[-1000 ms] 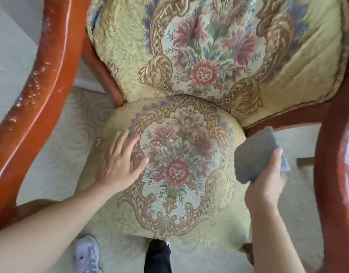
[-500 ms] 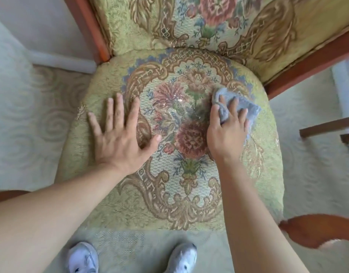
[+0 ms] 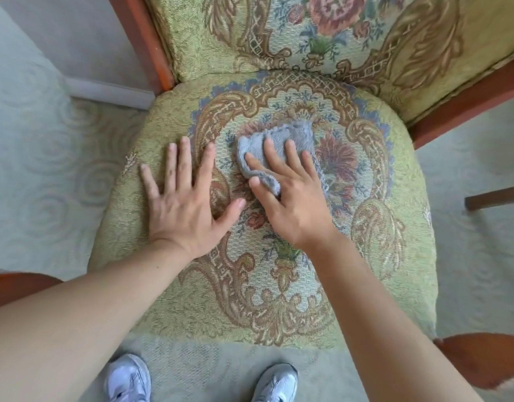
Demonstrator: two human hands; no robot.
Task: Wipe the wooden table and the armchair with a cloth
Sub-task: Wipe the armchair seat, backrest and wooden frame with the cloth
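The armchair has a yellow-green floral seat cushion [image 3: 366, 285] and a matching backrest [image 3: 424, 39] in a red-brown wooden frame [image 3: 464, 103]. A grey cloth [image 3: 282, 137] lies crumpled on the middle of the seat. My right hand [image 3: 293, 198] presses down on the cloth, fingers spread over it and thumb hooked under its near fold. My left hand [image 3: 186, 204] lies flat on the seat just left of the cloth, fingers apart, holding nothing. The wooden table is not in view.
Wooden armrest ends show at the left edge [image 3: 15, 288] and lower right [image 3: 479, 361]. Pale patterned carpet [image 3: 47, 175] surrounds the chair, with a white baseboard [image 3: 111, 91] behind. My white shoes [image 3: 128, 378] stand before the seat. A wooden bar [image 3: 493, 197] pokes in at right.
My right hand brought the cloth from the air at the chair's right side down onto the seat and slid it left toward the centre. My left hand stayed flat on the seat.
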